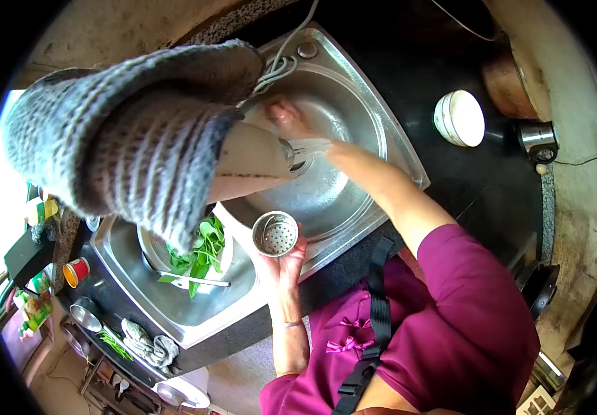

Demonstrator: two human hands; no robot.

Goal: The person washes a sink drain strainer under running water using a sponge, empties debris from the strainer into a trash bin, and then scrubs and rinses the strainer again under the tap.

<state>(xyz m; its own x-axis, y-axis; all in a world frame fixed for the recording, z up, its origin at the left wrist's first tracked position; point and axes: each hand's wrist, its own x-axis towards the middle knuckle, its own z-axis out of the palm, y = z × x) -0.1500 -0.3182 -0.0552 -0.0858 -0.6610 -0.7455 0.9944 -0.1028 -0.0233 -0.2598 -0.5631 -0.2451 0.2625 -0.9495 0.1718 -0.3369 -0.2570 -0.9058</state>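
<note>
Looks mid-rinse tbh: water (310, 146) running, left hand (286, 266) gripping the holey metal cup (275, 234) by the round basin's near edge. Can't tell whether the right hand (287, 116) grasps anything, or what's left.

Daylight glares white at left, the steel basin (359, 111) glints, and fisheye distortion bends the edges.

Right forearm (390, 188): bare, extended across rim of round basin (364, 114). Right hand (286, 115): inside basin, toward far side; outline blurred, finger closure not determinable. Left forearm (290, 349): bare, directed toward near rim of basin; thin band (290, 324) at wrist. Left hand (288, 266): at near rim, palm upward, fingers curled in grip.
</note>
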